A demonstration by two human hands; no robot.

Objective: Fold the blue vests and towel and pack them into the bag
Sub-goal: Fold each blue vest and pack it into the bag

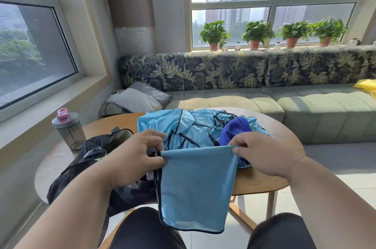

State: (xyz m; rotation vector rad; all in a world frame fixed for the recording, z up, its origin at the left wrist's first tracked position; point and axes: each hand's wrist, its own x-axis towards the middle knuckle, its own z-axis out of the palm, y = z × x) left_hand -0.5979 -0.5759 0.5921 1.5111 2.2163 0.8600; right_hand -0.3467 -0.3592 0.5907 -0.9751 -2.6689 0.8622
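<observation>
A light blue vest [195,187] with dark trim hangs folded in front of me, over the near edge of the round wooden table [264,181]. My left hand [134,157] pinches its top left corner and my right hand [264,155] pinches its top right corner. Behind it on the table lies a crumpled heap of more light blue vests [183,126]. A darker blue towel [234,128] sits bunched on that heap's right side. The black bag [91,157] lies open on the table's left, partly hidden by my left forearm.
A grey bottle with a pink lid [69,130] stands at the table's far left edge. A green sofa [305,104] with a leaf-patterned back runs behind the table, with grey cushions [138,98] at its left end. Potted plants [256,33] line the windowsill.
</observation>
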